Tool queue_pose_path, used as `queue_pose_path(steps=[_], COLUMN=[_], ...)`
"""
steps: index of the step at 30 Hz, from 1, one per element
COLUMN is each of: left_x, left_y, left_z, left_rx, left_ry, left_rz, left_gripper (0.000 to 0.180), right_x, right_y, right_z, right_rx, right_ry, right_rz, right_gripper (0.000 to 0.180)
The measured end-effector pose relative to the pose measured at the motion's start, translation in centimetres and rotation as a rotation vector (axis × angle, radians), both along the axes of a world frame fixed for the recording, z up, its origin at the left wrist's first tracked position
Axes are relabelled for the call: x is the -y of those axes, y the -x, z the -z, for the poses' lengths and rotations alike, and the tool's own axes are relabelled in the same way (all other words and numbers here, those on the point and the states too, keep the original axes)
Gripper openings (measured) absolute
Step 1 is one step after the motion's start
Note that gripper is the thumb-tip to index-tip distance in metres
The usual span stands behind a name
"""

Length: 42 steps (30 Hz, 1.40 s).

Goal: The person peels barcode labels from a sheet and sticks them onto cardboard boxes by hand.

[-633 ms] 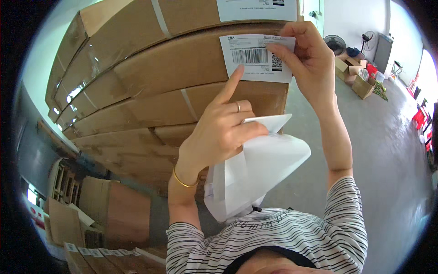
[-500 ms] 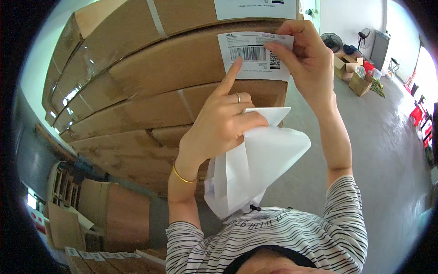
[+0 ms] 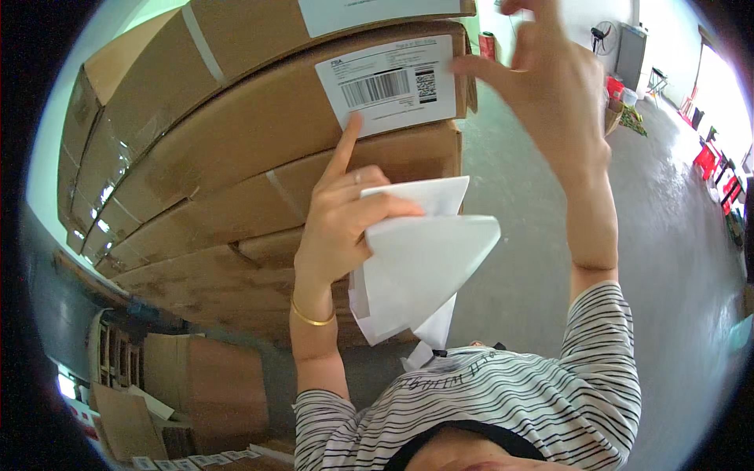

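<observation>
Your left hand [image 3: 342, 224] grips a wad of white backing paper [image 3: 420, 267], index finger up and pressing the lower left corner of the label [image 3: 390, 82]. Your right hand [image 3: 550, 86] hovers open, just off the label's right edge, holding nothing. The label sits on the box [image 3: 236, 133], high in the stack.

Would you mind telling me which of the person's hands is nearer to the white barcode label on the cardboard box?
Left. The left hand holds white backing sheets, its forefinger touching the white label's lower edge. The right hand hovers open just beyond the label's right edge.
</observation>
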<state>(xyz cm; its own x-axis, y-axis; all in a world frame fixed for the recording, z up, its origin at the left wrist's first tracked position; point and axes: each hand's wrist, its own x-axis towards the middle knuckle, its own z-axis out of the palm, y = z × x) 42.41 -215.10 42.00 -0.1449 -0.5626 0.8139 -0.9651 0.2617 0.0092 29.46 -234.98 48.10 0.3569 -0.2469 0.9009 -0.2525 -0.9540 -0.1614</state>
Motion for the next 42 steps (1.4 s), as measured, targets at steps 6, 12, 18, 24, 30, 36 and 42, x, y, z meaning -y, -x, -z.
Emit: queue_pose_path(steps=[6,12,18,24,30,36,42], left_x=[-1.5,0.2,1.9,2.9,4.8,6.3,7.4], left_y=[4.3,7.6,8.3,9.6,10.2,12.1,13.5], left_z=[2.1,4.5,4.9,3.9,4.0,3.8,3.4], left_rx=[-0.440,-0.688,-0.464,-0.438,-0.372,-0.392,-0.453], left_ry=[0.084,0.075,-0.105,0.036,-0.014,0.040,0.036], left_rz=[0.025,-0.020,-0.235,-0.410,-0.566,-0.721,-0.813], left_gripper=[0.016,0.020,0.009,0.021,0.017,0.016,0.015], right_x=[-1.9,0.8,6.2,6.7,8.7,11.5,11.3], right_y=[5.0,5.6,6.6,5.6,2.8,1.7,-0.7], right_z=[3.0,4.3,5.7,10.1,12.0,12.4,14.3], right_rx=[-0.112,-0.005,-0.093,-0.404,-0.103,-0.242,-0.254], right_ry=[0.023,-0.006,-0.228,-0.719,-0.718,-0.573,-0.554], right_rz=[-1.036,-0.897,-1.209,-1.207,-1.437,-1.584,-1.615], right_gripper=[0.035,0.022,0.042,0.038,0.035,0.074,0.029])
